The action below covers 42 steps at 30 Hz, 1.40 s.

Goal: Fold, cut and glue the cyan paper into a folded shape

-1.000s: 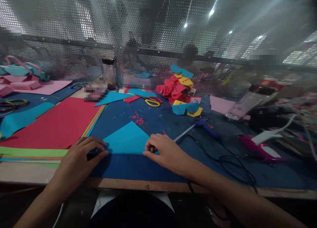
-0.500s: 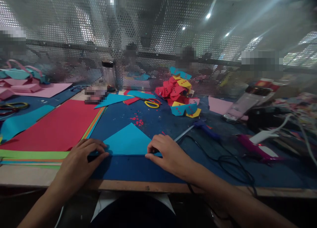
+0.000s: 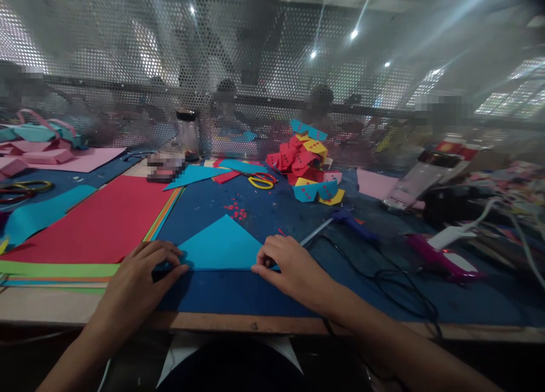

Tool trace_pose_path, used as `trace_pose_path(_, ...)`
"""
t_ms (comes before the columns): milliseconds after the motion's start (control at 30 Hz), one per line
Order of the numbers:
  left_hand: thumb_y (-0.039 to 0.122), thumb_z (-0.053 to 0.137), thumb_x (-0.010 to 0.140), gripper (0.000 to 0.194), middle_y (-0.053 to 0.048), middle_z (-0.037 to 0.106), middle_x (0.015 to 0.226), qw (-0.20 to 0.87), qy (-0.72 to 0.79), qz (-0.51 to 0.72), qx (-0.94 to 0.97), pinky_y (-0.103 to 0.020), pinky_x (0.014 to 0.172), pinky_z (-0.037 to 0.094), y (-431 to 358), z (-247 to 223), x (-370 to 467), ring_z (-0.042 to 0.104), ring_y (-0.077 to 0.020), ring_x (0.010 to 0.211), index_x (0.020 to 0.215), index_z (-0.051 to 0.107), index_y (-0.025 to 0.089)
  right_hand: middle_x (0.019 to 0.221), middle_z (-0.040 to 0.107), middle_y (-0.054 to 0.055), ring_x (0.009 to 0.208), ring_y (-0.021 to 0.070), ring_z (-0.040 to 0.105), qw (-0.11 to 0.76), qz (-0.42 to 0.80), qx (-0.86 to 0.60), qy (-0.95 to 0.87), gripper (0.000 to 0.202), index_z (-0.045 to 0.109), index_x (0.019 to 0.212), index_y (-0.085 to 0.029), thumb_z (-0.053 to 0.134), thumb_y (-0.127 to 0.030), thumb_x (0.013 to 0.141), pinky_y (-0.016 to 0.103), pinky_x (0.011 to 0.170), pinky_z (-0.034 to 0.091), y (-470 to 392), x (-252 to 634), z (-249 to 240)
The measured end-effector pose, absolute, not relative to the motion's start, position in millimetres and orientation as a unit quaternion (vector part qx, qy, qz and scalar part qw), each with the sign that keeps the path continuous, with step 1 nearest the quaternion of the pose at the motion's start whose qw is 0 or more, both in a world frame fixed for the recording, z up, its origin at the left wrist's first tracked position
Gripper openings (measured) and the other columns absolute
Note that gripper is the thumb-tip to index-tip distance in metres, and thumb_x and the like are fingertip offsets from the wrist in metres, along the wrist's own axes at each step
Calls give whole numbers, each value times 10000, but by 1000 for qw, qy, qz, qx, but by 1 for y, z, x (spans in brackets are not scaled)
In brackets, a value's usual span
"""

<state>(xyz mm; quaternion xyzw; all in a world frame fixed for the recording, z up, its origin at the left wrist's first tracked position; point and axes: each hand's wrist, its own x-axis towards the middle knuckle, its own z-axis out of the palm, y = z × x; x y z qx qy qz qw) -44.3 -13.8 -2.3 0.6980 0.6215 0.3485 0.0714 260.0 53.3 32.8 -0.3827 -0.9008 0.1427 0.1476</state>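
A blue sheet of paper (image 3: 223, 244), triangular in outline with its peak pointing away from me, lies flat on the dark blue table top (image 3: 221, 292). Its near edge runs straight between my hands. My left hand (image 3: 147, 270) pinches the left corner between thumb and fingers. At the opposite corner, my right hand (image 3: 287, 264) has its thumb and curled fingers closed on the paper. Both outer corners are partly hidden under the fingers. Small red paper bits (image 3: 236, 211) are scattered just beyond the peak.
Left of me lies a stack of coloured sheets, red paper (image 3: 97, 219) on top. Yellow-handled scissors (image 3: 261, 180) and a pile of folded paper pieces (image 3: 304, 159) sit farther back. To the right are a blue glue gun (image 3: 353, 222), its black cord (image 3: 383, 278) and a purple device (image 3: 445, 258).
Both hands keep their hold on the blue paper and stay almost still. The whole view has shifted slightly, so everything sits a little lower.
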Motion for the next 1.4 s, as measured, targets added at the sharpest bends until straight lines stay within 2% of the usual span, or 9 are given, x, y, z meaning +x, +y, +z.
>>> trace_pose_path(933, 766, 505, 880, 532, -54, 754, 1051, 41, 631, 340, 696, -509, 953, 489, -18, -4, -56, 607, -328, 1087, 736, 684, 286, 852, 665, 7, 846, 185, 603, 167, 143, -418, -882, 157, 640, 831, -197, 700, -298, 936, 348, 809, 391, 50, 284, 33)
trace_pose_path(1267, 853, 462, 827, 607, -60, 761, 1060, 53, 656, 329, 677, -524, 925, 520, -20, -3, -58, 645, -345, 1065, 751, 692, 296, 854, 659, 4, 861, 188, 601, 165, 142, -429, -877, 152, 646, 839, -200, 706, -300, 936, 348, 812, 371, 47, 287, 32)
trace_pose_path(1400, 814, 475, 845, 565, -55, 763, 1050, 47, 658, 326, 677, -516, 909, 537, -20, -3, -60, 663, -338, 1045, 751, 693, 302, 854, 656, 3, 861, 183, 601, 168, 131, -426, -879, 158, 645, 839, -200, 699, -308, 941, 342, 807, 371, 47, 290, 33)
